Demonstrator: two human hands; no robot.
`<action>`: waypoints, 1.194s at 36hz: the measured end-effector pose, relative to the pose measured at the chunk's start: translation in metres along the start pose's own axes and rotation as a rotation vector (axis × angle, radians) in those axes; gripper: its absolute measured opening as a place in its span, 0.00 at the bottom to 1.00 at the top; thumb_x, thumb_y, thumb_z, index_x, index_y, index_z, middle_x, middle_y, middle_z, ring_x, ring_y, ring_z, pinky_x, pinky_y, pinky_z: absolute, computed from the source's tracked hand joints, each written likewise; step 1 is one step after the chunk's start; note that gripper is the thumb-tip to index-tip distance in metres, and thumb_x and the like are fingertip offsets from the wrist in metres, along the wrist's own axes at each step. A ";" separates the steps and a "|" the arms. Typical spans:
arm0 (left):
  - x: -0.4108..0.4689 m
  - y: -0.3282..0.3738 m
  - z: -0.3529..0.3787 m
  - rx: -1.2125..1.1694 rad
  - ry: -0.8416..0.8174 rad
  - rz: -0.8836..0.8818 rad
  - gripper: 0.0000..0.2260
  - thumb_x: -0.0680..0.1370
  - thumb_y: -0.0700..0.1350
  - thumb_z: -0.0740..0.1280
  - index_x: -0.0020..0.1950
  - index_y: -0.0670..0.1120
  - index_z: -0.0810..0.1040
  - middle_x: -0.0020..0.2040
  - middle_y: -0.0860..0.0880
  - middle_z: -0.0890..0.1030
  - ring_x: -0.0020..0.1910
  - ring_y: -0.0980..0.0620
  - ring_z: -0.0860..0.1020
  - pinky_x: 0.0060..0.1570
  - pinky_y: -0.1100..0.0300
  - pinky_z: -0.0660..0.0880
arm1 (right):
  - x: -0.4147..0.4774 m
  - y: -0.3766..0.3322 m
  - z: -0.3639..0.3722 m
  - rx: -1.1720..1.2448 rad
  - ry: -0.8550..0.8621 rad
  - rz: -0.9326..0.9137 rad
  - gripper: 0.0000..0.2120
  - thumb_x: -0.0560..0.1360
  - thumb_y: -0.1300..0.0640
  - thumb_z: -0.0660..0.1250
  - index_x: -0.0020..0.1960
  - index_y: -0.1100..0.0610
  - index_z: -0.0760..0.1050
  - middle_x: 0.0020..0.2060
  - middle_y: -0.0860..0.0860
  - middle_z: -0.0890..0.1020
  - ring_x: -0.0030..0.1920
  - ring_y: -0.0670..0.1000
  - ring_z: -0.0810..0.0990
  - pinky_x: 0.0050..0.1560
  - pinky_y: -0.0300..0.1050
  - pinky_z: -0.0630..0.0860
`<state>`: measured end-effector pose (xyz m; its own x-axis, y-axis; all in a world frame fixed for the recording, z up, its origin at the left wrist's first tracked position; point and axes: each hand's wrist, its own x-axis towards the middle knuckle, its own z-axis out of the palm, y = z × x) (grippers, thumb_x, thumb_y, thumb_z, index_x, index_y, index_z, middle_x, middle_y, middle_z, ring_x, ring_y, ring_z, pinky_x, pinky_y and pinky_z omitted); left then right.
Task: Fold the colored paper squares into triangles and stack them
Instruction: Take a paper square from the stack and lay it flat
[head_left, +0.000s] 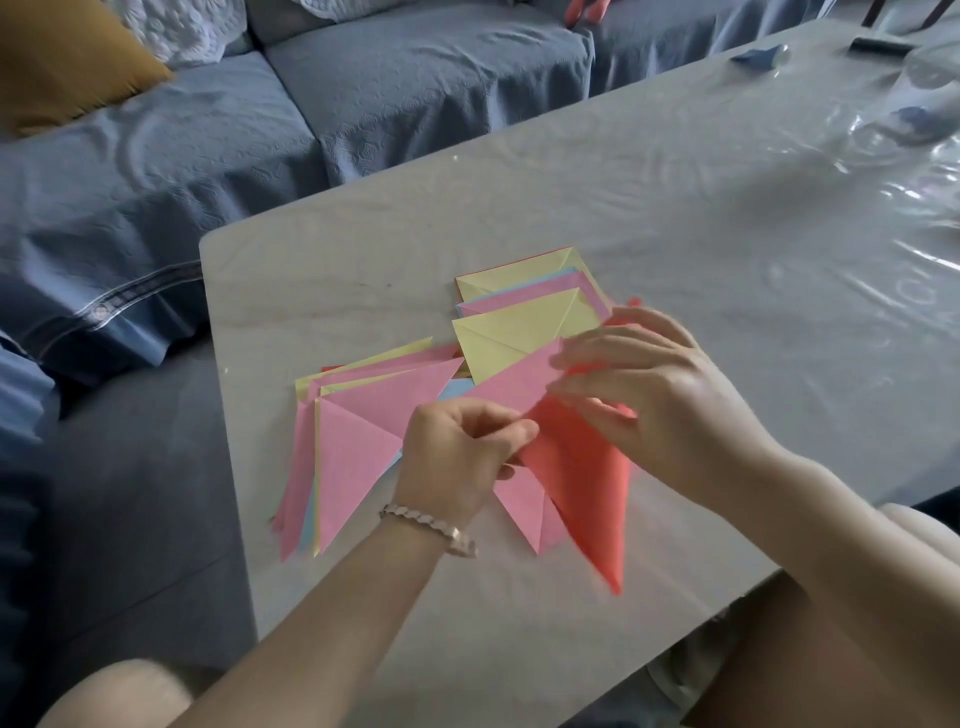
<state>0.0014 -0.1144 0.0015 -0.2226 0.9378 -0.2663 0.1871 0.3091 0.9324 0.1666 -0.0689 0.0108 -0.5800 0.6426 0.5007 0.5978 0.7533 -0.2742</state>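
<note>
A pile of folded triangles (358, 431), mostly pink with yellow and blue edges showing, lies at the left of the table. Behind it sits a stack of creased paper squares (519, 332), yellow on top with pink and blue beneath. My left hand (457, 457) pinches the lower corner of a pink sheet (514, 384) that is lifted off the table. My right hand (649, 395) holds the sheet's upper edge with curled fingers. Under both hands a red paper (587, 488) points toward the table's front edge, and a pink triangle (530, 509) lies partly beneath it.
The grey table (675, 218) carries a clear plastic cover, wrinkled at the far right. A blue object (761, 54) and a dark one (880, 44) rest at the far end. A blue sofa (156, 182) with a mustard cushion (62, 57) flanks the left side.
</note>
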 end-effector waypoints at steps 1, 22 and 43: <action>0.005 -0.007 0.001 -0.066 0.049 -0.073 0.05 0.70 0.35 0.72 0.34 0.42 0.81 0.25 0.51 0.80 0.25 0.57 0.78 0.29 0.66 0.77 | -0.002 -0.001 0.004 0.018 0.016 0.028 0.09 0.73 0.55 0.65 0.45 0.55 0.84 0.47 0.50 0.84 0.51 0.49 0.80 0.59 0.49 0.69; 0.032 -0.069 -0.005 0.175 0.193 -0.205 0.09 0.70 0.40 0.72 0.31 0.49 0.78 0.32 0.55 0.79 0.22 0.56 0.76 0.32 0.65 0.74 | -0.052 0.002 0.088 -0.262 -0.472 0.351 0.20 0.71 0.50 0.55 0.46 0.57 0.83 0.48 0.50 0.84 0.50 0.50 0.83 0.52 0.56 0.76; 0.033 -0.072 -0.006 0.160 0.192 -0.239 0.08 0.69 0.41 0.74 0.33 0.50 0.78 0.33 0.50 0.82 0.30 0.49 0.79 0.44 0.54 0.79 | 0.029 0.054 0.122 -0.189 -0.498 0.345 0.19 0.81 0.54 0.49 0.68 0.57 0.67 0.70 0.48 0.67 0.72 0.49 0.58 0.70 0.44 0.52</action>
<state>-0.0247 -0.1060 -0.0730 -0.4511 0.7942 -0.4072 0.2528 0.5513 0.7951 0.1146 0.0074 -0.0894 -0.4974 0.8663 -0.0455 0.8572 0.4828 -0.1792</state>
